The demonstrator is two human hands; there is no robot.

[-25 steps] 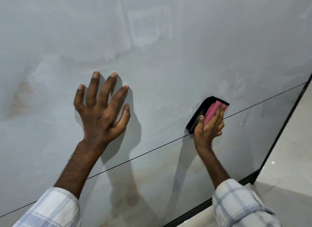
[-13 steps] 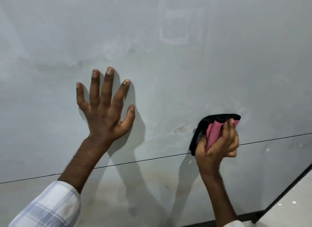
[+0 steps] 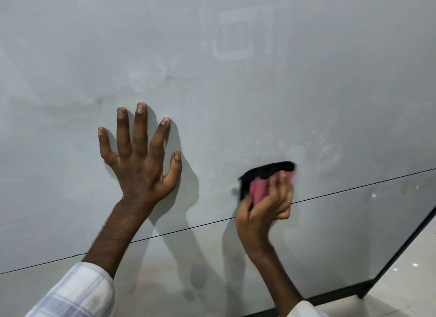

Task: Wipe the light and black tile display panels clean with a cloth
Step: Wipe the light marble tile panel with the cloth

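Pressing the left hand (image 3: 141, 170) flat and splayed on the light panel (image 3: 236, 104) while gripping a folded pink-and-black cloth (image 3: 258, 189) in the blurred right hand (image 3: 266, 205), against the panel just beyond the seam (image 3: 354, 187).

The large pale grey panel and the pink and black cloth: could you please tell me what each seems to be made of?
The large pale grey panel looks like glazed ceramic or porcelain tile, glossy: it shows reflections and smears. The pink and black cloth looks like soft matte fabric, perhaps microfibre: it bunches in the right hand.
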